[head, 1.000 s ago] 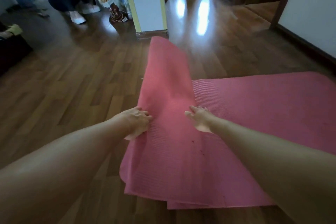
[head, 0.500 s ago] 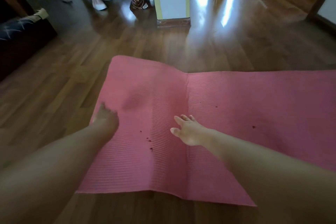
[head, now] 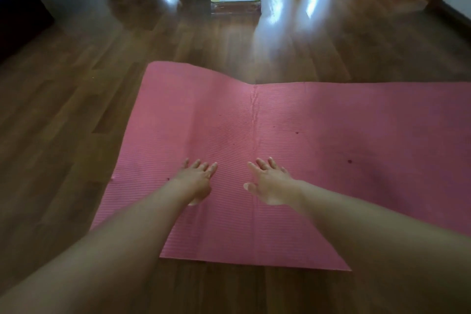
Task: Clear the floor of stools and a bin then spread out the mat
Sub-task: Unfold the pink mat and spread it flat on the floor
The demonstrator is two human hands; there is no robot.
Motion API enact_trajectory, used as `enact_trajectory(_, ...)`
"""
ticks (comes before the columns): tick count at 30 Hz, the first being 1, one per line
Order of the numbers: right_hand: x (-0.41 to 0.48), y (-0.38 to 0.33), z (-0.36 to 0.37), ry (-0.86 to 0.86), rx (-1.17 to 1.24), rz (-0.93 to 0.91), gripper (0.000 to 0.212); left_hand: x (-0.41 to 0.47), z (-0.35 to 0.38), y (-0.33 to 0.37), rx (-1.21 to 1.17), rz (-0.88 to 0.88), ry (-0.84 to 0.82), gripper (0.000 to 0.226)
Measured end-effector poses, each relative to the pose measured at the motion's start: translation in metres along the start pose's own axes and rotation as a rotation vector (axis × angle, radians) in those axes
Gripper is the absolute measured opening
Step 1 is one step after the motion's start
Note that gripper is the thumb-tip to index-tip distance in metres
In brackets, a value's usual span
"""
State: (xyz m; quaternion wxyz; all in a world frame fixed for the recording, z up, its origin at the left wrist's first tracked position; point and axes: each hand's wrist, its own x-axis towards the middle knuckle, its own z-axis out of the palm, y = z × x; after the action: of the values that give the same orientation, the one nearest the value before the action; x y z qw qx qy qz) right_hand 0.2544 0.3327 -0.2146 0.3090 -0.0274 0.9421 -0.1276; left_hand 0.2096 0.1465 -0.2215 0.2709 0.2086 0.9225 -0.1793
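Head view looks down on the pink mat (head: 331,135), lying unfolded on the wooden floor (head: 63,122), a crease running down its middle. Left hand (head: 197,178) and right hand (head: 271,182) reach over it on either side of the crease, fingers straight and spread, gripping nothing.

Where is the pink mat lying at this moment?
In the head view the pink mat lies unfolded on the wooden floor, from the centre to the picture's right edge, with the left hand and right hand spread open over its near part.
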Motion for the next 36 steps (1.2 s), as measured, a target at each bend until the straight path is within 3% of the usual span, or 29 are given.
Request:
enact_trajectory(5,-0.002,0.004,0.011,-0.02,-0.024,0.021,0.068,0.007,0.011,0.003,-0.125,0.015,0.175,0.063)
enact_trajectory(10,-0.003,-0.025,0.001,0.02,-0.044,-0.09,0.07,-0.005,0.018,-0.017,-0.293,-0.123,0.326,0.062)
enact_trajectory(16,-0.004,-0.083,0.002,0.03,-0.081,-0.252,0.069,-0.044,0.052,-0.047,-0.555,-0.38,0.371,0.06)
enact_trajectory(27,-0.007,-0.159,0.03,-0.02,-0.254,-0.463,0.067,-0.094,0.132,-0.085,-0.887,-0.835,0.276,0.066)
enact_trajectory(32,0.001,-0.182,0.047,-0.058,-0.262,-0.501,0.067,-0.085,0.16,-0.093,-1.362,-1.195,0.232,0.065)
enact_trajectory(34,0.004,-0.188,0.051,-0.071,-0.26,-0.517,0.067,-0.079,0.165,-0.097,-1.557,-1.36,0.278,0.064)
enact_trajectory(36,0.006,-0.192,0.054,-0.097,-0.256,-0.514,0.066,-0.075,0.174,-0.104,-1.756,-1.407,0.354,0.058)
